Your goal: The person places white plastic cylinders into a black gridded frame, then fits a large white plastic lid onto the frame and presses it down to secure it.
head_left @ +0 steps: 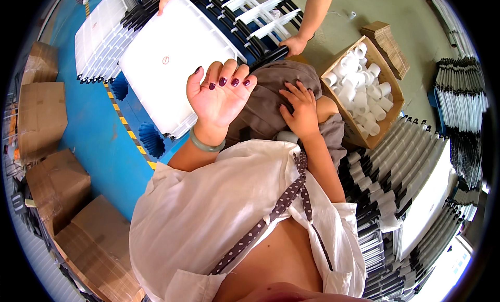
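My left hand (221,93) is raised in front of my body, palm up, with loosely bent fingers and nothing in it. Below its wrist is a pale green bangle (207,140). Just beyond this hand lies a large white plastic panel (172,57) with a small red mark, stacked on others. My right hand (302,112) rests flat on the brown cloth (276,80) over my lap, fingers spread. Across from me, another person's hand (165,1) touches the panel's far edge. That person's other hand (296,45) grips a black tube (271,57).
At right stands a cardboard box (398,101) of white plastic cylinders, with flattened cardboard (384,47) behind it. Stacked black-and-white frames (406,161) crowd my right side. Black-and-yellow tape (122,120) runs along the blue floor (94,146). Cardboard cartons (57,185) line the left.
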The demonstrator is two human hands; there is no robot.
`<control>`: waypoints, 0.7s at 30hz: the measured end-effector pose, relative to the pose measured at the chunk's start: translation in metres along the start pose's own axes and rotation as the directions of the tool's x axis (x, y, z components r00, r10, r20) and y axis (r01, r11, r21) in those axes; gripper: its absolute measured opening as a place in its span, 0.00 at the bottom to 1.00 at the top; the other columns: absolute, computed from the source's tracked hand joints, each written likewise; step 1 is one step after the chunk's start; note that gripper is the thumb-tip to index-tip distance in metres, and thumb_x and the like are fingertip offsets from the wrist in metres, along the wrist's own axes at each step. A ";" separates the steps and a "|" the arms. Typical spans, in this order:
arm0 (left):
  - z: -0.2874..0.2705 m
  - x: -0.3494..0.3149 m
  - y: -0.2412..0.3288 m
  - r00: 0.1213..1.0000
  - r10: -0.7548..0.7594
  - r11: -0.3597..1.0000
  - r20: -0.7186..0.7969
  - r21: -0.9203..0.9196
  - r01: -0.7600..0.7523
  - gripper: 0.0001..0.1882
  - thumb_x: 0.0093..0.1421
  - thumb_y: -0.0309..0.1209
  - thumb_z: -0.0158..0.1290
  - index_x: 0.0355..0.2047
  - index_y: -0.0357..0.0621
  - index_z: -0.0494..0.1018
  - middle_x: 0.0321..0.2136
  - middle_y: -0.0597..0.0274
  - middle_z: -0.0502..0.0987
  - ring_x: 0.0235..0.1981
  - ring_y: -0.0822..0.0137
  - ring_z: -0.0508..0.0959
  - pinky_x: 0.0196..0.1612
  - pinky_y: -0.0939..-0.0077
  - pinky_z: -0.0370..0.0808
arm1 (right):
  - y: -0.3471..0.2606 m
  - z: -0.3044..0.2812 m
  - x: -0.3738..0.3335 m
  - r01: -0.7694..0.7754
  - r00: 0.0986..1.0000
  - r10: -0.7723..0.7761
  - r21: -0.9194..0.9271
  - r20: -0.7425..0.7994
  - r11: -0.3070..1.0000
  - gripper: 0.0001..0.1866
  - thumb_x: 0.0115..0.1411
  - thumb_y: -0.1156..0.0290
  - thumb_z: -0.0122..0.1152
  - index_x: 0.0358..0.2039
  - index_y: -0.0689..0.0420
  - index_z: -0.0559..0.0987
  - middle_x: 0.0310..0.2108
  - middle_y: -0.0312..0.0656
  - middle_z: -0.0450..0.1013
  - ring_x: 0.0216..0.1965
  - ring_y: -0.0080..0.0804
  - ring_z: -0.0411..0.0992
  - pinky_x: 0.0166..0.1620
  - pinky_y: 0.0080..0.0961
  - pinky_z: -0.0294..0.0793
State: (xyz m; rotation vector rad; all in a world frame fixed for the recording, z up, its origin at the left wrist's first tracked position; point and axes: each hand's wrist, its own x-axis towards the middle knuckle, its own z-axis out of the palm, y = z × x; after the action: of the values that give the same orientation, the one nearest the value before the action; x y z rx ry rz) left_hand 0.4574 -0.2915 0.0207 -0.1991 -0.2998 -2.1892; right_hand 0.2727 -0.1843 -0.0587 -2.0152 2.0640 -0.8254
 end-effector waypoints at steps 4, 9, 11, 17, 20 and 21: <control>0.003 0.004 -0.002 0.999 -0.014 1.000 0.041 0.027 0.013 0.14 0.55 0.44 0.44 0.20 0.51 0.61 0.25 0.70 0.63 0.29 0.71 0.59 0.38 0.74 0.57 | 0.009 -0.003 0.003 -0.025 0.983 0.066 0.229 -0.173 0.973 0.21 0.45 0.75 0.60 0.43 0.56 0.74 0.49 0.44 0.69 0.55 0.49 0.61 0.57 0.39 0.58; -0.009 0.003 -0.010 0.998 0.005 0.851 -0.070 0.525 0.032 0.09 0.55 0.38 0.45 0.30 0.47 0.67 0.40 0.60 0.65 0.36 0.69 0.64 0.43 0.72 0.60 | 0.023 0.002 0.001 -0.140 0.949 0.238 0.402 -0.207 0.905 0.24 0.44 0.79 0.59 0.46 0.60 0.71 0.50 0.53 0.67 0.55 0.51 0.61 0.57 0.36 0.59; -0.051 0.010 -0.002 0.975 -0.216 0.367 0.045 0.929 0.039 0.15 0.53 0.29 0.49 0.43 0.44 0.69 0.53 0.52 0.63 0.50 0.63 0.65 0.50 0.69 0.62 | 0.019 0.003 0.004 -0.156 0.943 0.252 0.380 -0.217 0.912 0.27 0.44 0.78 0.59 0.48 0.60 0.69 0.52 0.54 0.64 0.55 0.51 0.60 0.57 0.36 0.59; -0.242 -0.069 0.073 0.935 0.069 -0.611 -0.347 0.726 0.315 0.33 0.47 0.36 0.60 0.55 0.50 0.62 0.59 0.45 0.55 0.61 0.45 0.55 0.60 0.58 0.56 | 0.021 0.002 0.008 -0.181 0.960 0.234 0.298 -0.153 0.937 0.37 0.45 0.78 0.60 0.57 0.60 0.58 0.56 0.56 0.58 0.56 0.52 0.59 0.57 0.37 0.58; -0.245 -0.107 0.066 0.693 0.401 -0.815 -0.598 0.111 0.568 0.52 0.41 0.45 0.63 0.63 0.56 0.46 0.64 0.45 0.37 0.62 0.36 0.46 0.57 0.43 0.55 | 0.025 0.013 0.004 -0.231 0.887 0.419 0.600 -0.194 0.766 0.40 0.45 0.79 0.60 0.58 0.63 0.53 0.57 0.56 0.55 0.56 0.50 0.59 0.57 0.35 0.59; -0.259 -0.126 0.073 0.644 0.337 -0.845 -0.687 0.080 0.528 0.55 0.41 0.46 0.64 0.64 0.58 0.41 0.64 0.47 0.32 0.62 0.35 0.44 0.56 0.39 0.54 | 0.020 0.007 0.007 -0.273 0.872 0.464 0.631 -0.156 0.726 0.41 0.46 0.79 0.59 0.59 0.67 0.49 0.58 0.56 0.53 0.56 0.49 0.59 0.57 0.34 0.59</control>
State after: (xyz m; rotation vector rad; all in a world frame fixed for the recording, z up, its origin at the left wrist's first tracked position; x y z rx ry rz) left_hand 0.5817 -0.3104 -0.2483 2.2283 -2.5240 -0.6479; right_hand 0.2572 -0.1941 -0.0721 -1.1373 1.9031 -1.5274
